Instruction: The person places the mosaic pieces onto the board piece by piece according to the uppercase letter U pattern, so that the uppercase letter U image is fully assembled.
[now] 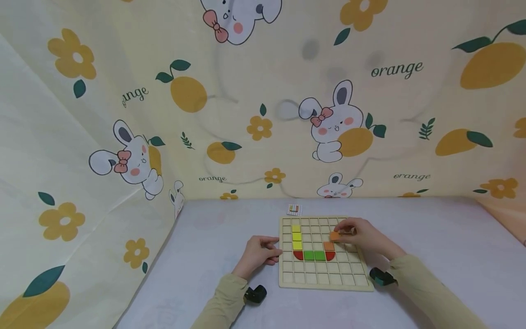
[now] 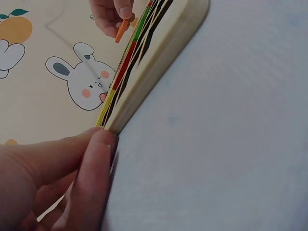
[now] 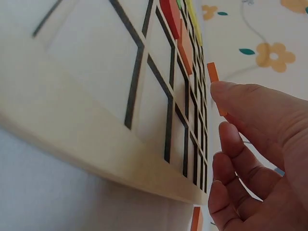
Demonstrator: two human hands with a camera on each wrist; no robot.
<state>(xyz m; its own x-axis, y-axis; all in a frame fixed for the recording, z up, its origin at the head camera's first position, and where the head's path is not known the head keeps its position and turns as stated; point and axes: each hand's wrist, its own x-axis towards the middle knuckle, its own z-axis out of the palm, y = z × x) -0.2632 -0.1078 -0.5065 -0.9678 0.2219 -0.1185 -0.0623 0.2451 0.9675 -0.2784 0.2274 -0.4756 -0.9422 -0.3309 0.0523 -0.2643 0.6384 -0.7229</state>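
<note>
A pale wooden grid board [image 1: 324, 281] lies on the table in the head view. On it three yellow tiles [image 1: 297, 236] form a column, two green tiles [image 1: 314, 255] lie between a left red rounded tile [image 1: 298, 255] and a right red rounded tile [image 1: 330, 256], and one orange tile [image 1: 329, 246] sits above the right red one. My right hand [image 1: 361, 235] pinches another orange tile [image 3: 213, 72] between thumb and finger, over the board's right part. With its fingertips my left hand [image 1: 256, 253] touches the board's left edge.
Just behind the board lies a small pattern card [image 1: 294, 209] with a coloured shape. A further orange piece [image 3: 196, 219] shows beyond the board's edge in the right wrist view. A printed cloth [image 1: 263, 155] hangs behind the table [image 1: 197, 256].
</note>
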